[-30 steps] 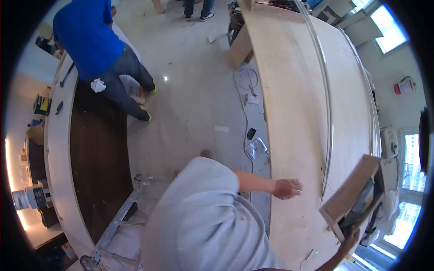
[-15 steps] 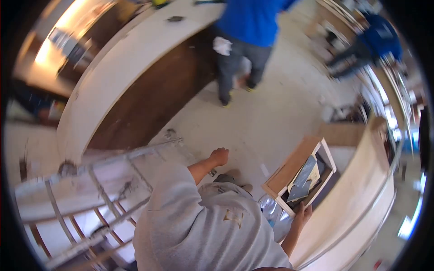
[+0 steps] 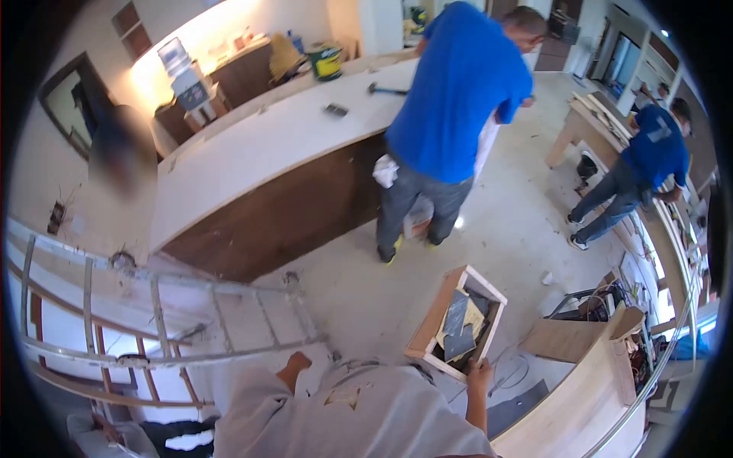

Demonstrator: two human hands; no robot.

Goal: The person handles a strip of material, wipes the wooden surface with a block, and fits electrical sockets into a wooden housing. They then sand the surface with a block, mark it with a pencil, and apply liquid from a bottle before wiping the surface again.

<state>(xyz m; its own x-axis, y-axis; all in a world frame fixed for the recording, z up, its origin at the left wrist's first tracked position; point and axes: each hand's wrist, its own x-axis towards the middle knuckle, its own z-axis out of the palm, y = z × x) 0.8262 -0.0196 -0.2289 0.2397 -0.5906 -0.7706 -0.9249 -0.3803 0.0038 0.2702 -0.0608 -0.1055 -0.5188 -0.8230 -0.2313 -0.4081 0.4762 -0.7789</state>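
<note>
My right hand (image 3: pixel 479 377) grips the near edge of an open wooden box (image 3: pixel 428 330), which hangs tilted in front of me to the right. Dark grey sheet pieces (image 3: pixel 459 342) and yellowish scraps lie inside the box. My left hand (image 3: pixel 295 368) hangs at my left side, closed, near the end of a metal ladder (image 3: pixel 156 305); whether anything is in it is too small to tell.
A person in blue (image 3: pixel 462 99) stands at a long curved white counter (image 3: pixel 290 137) bearing a hammer and a bucket (image 3: pixel 326 62). Another person (image 3: pixel 649 153) bends over a workbench at right. Boards (image 3: pixel 550 341), cables and a curved wooden panel (image 3: pixel 580 404) stand nearer right.
The view has lifted, showing more of the room. The box and my right hand appear lower and further left. My left hand is lower, and the person in blue has shifted right along the counter.
</note>
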